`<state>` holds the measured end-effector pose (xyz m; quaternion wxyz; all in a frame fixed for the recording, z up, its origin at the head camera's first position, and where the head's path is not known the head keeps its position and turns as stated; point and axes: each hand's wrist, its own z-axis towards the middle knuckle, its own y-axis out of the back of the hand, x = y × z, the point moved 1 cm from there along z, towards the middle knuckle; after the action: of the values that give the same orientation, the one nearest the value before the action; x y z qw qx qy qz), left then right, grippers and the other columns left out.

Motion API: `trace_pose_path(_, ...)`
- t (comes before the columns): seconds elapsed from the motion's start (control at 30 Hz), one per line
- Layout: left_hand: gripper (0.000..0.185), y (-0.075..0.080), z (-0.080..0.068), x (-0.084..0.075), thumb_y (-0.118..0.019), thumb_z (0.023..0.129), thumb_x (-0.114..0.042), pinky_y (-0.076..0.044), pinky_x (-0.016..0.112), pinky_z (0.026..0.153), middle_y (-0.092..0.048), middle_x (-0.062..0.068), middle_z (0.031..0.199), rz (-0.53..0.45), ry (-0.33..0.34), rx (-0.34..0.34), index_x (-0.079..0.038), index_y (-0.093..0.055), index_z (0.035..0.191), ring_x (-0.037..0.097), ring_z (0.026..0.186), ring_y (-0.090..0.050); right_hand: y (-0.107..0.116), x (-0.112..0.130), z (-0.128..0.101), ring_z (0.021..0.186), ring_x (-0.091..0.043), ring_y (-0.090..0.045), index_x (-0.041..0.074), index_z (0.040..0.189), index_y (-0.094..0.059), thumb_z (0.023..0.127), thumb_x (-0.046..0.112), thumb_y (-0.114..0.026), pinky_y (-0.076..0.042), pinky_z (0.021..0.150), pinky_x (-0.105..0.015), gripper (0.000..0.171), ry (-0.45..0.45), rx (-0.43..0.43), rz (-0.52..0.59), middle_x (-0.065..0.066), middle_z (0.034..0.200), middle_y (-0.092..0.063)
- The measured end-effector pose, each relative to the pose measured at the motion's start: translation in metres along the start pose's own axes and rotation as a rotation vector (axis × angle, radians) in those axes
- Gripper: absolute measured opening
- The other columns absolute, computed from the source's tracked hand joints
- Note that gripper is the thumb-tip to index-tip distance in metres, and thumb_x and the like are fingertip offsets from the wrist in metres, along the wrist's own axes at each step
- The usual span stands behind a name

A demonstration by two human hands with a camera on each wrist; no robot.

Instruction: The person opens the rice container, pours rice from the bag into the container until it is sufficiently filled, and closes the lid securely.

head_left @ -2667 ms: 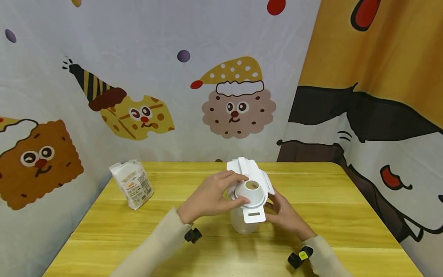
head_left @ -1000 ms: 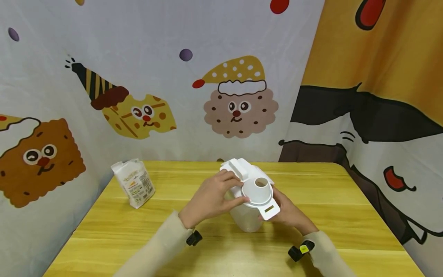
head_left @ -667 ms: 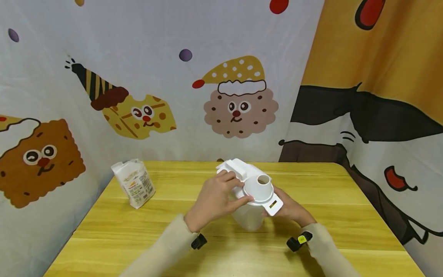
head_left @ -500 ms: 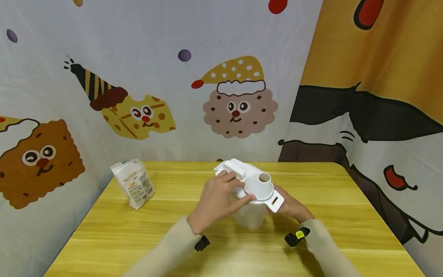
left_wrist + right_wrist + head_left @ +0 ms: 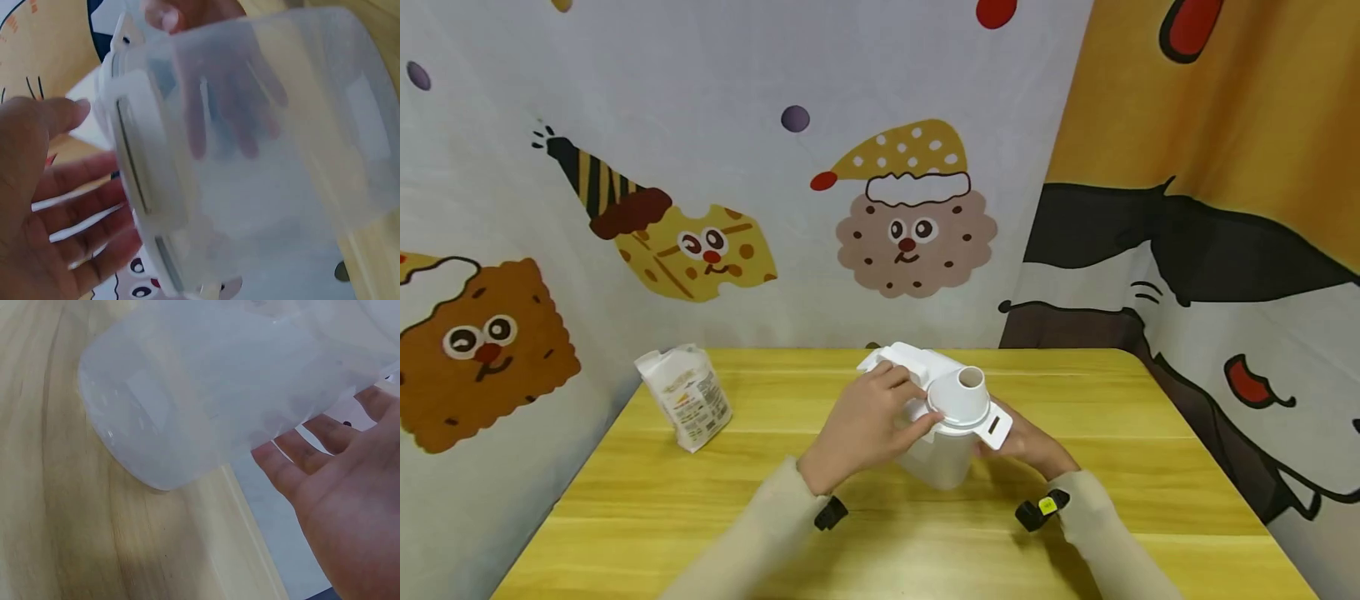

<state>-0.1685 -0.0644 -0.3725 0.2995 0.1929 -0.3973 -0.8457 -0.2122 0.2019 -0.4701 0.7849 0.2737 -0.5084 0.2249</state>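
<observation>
Near the table's (image 5: 625,467) far edge, turning the white funnel lid (image 5: 958,404) with left hand (image 5: 865,425) fingers curled on its rim; right hand (image 5: 1026,442) bracing the translucent container (image 5: 936,458), fingers spread flat; keeping it steady.

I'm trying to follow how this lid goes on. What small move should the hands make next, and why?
Probably set the container back upright on the table. It leans toward the person, resting on one bottom edge, while the left hand grips the white lid and the right hand supports the far side with straight fingers. A flat base would steady any pressing on the lid.
</observation>
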Motion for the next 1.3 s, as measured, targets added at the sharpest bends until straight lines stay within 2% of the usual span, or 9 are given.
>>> trace_pose_path(0.2,0.028,0.010,-0.001,0.013,-0.075,0.093,-0.042,-0.055,0.029,0.093,-0.071,-0.005,0.106,-0.083,-0.057,0.095,-0.017,-0.076,0.104,0.014,0.105,-0.062,-0.002,0.004,-0.001,0.122,-0.003,-0.057,0.020,0.155,-0.038,0.079,-0.003,-0.080,-0.041,0.107,-0.019,0.090,0.026,-0.053,-0.020,0.013,0.136,-0.060)
trace_pose_path(0.33,0.032,0.013,-0.002,0.018,-0.078,0.090,-0.042,-0.054,0.030,0.097,-0.069,-0.003,0.112,-0.096,-0.138,0.100,-0.016,-0.075,0.109,0.014,0.109,-0.062,-0.002,0.006,0.000,0.123,-0.005,-0.057,0.014,0.157,-0.035,0.078,-0.008,-0.080,-0.043,0.107,-0.020,0.093,0.038,-0.070,0.000,0.010,0.137,-0.060)
trace_pose_path(0.5,0.036,0.014,-0.007,0.022,-0.080,0.088,-0.043,-0.052,0.032,0.100,-0.067,-0.003,0.114,-0.041,-0.234,0.104,-0.017,-0.073,0.112,0.015,0.111,-0.060,-0.004,0.005,0.002,0.123,-0.005,-0.057,0.014,0.156,-0.038,0.078,-0.012,-0.078,-0.043,0.108,-0.020,0.092,0.082,-0.067,0.000,0.011,0.137,-0.061)
trace_pose_path(0.7,0.040,0.014,-0.011,0.023,-0.082,0.086,-0.044,-0.056,0.032,0.091,-0.065,-0.003,0.113,0.043,-0.269,0.135,-0.018,-0.070,0.114,0.015,0.107,-0.060,-0.005,0.002,0.002,0.122,-0.004,-0.059,0.019,0.152,-0.043,0.078,-0.011,-0.080,-0.043,0.107,-0.019,0.088,0.099,-0.085,-0.025,0.013,0.135,-0.063)
trace_pose_path(0.83,0.043,0.015,-0.010,0.022,-0.084,0.083,-0.042,-0.057,0.031,0.085,-0.065,-0.003,0.113,0.091,-0.292,0.150,-0.018,-0.069,0.115,0.015,0.105,-0.062,-0.002,0.000,0.001,0.121,-0.006,-0.059,0.014,0.153,-0.042,0.078,-0.010,-0.081,-0.044,0.107,-0.021,0.088,0.080,-0.084,-0.040,0.011,0.136,-0.063)
trace_pose_path(1.13,0.045,0.011,-0.008,0.019,-0.089,0.077,-0.035,-0.054,0.026,0.073,-0.059,-0.001,0.106,0.205,-0.347,0.130,-0.017,-0.062,0.108,0.015,0.094,-0.055,-0.001,0.001,0.000,0.119,-0.007,-0.061,0.009,0.151,-0.043,0.077,-0.006,-0.083,-0.047,0.105,-0.023,0.085,0.025,-0.099,-0.067,0.010,0.134,-0.064)
trace_pose_path(1.3,0.040,0.008,-0.005,0.018,-0.088,0.077,-0.024,-0.052,0.025,0.069,-0.057,0.001,0.106,0.266,-0.371,0.121,-0.015,-0.061,0.106,0.017,0.092,-0.053,0.000,0.000,0.001,0.118,-0.007,-0.061,0.012,0.151,-0.045,0.077,-0.005,-0.084,-0.046,0.105,-0.022,0.085,0.016,-0.101,-0.039,0.010,0.133,-0.064)
